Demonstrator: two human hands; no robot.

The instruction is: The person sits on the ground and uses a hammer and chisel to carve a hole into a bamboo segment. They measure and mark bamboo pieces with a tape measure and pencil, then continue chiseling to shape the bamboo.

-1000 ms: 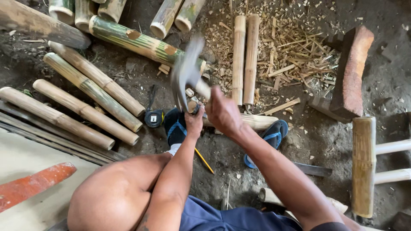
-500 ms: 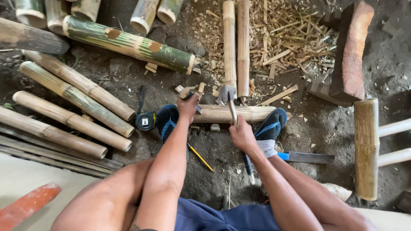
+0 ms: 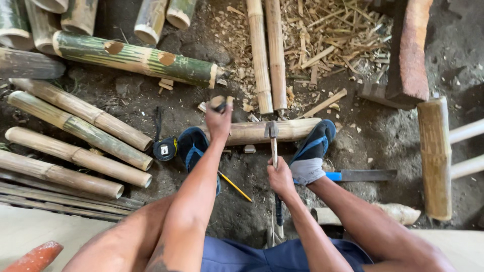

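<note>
Now: right hand [image 3: 280,177] clamped on hammer [image 3: 273,143] handle, head resting on bamboo [image 3: 262,131] just ahead. Left hand [image 3: 219,118] closed round small peg [image 3: 218,103] at bamboo's left end. Bamboo lies crosswise, pinned betw. sandals [image 3: 313,146].

The light is soft and even, like daylight in the shade. No glare shows anywhere. Thin dark shadows sit under the round tan bamboo poles [image 3: 75,128] left of the left hand [image 3: 219,119]. The picture is sharp in the middle. Straight things bend a little at the edges.
</note>
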